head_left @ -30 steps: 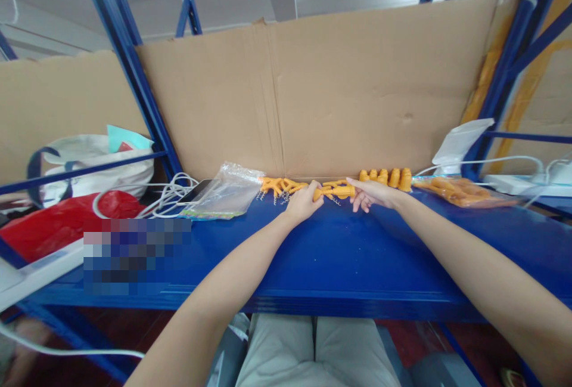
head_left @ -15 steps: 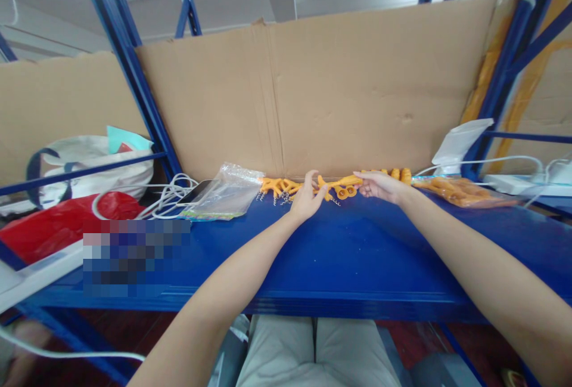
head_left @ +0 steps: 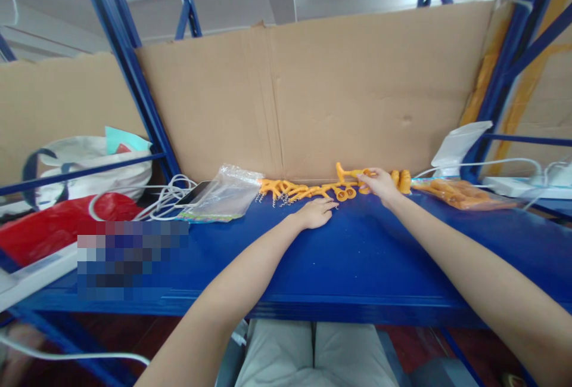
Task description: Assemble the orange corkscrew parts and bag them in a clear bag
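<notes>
My right hand (head_left: 379, 185) pinches an orange T-handled corkscrew (head_left: 343, 171), its handle pointing left and raised above the row. No bare spiral shows on it. My left hand (head_left: 316, 213) lies low on the blue tabletop, palm down with its fingers stretched to the right. A metal spiral tip shows just beyond those fingertips. Several orange corkscrews (head_left: 286, 189) with bare metal spirals lie in a row behind the left hand. Round orange pieces with hollow ends (head_left: 345, 194) sit between the two hands. More orange pieces (head_left: 404, 182) stand right of my right hand.
A clear plastic bag (head_left: 227, 196) and a bundle of white cables (head_left: 172, 199) lie on the left. Farther left is a red bag (head_left: 102, 214). A bag of orange parts (head_left: 460, 192) lies on the right. Cardboard (head_left: 357, 95) backs the blue table (head_left: 357, 268).
My left hand has come off the orange pieces and dropped forward onto the tabletop. My right hand has shifted slightly right and now holds one corkscrew up.
</notes>
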A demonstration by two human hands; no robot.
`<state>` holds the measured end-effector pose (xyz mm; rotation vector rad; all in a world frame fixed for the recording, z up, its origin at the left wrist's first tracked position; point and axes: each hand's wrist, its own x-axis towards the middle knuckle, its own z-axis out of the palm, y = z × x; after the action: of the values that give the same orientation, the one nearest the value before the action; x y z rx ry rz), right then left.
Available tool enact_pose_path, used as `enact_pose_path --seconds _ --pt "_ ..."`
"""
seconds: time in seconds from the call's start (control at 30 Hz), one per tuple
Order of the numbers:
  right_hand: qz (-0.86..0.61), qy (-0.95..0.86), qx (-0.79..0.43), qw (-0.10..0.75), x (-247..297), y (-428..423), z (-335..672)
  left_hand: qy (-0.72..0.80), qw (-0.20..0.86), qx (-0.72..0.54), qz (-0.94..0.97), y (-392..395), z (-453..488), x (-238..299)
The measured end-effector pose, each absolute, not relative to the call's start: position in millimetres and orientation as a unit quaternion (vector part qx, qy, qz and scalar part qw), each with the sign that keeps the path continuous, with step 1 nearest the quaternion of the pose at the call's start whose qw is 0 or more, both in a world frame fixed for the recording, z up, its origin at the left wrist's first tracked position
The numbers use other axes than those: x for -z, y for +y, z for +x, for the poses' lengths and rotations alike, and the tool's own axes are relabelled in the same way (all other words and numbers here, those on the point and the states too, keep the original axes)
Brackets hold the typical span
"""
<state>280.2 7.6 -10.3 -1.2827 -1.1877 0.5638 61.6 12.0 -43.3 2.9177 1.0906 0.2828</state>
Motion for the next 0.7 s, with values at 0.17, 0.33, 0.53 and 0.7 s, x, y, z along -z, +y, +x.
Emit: enact_pose_path --seconds 0.17,0.33,0.53,0.7 --pt "-0.546 -0.661 -0.008 0.514 27 16 278 0.361 -0.067 -0.132 0.921 10 58 39" --pt "-0.562 -0.727 0.193 0.344 34 4 261 0.413 -0.095 -0.152 0.893 16 48 37" --pt "-0.575 -0.751 0.247 0.212 35 -6 243 0.450 -0.090 -0.184 0.869 16 39 32" --pt "-0.580 -0.758 0.224 0.197 36 -8 239 0.421 -0.085 -0.229 0.874 7 45 25"
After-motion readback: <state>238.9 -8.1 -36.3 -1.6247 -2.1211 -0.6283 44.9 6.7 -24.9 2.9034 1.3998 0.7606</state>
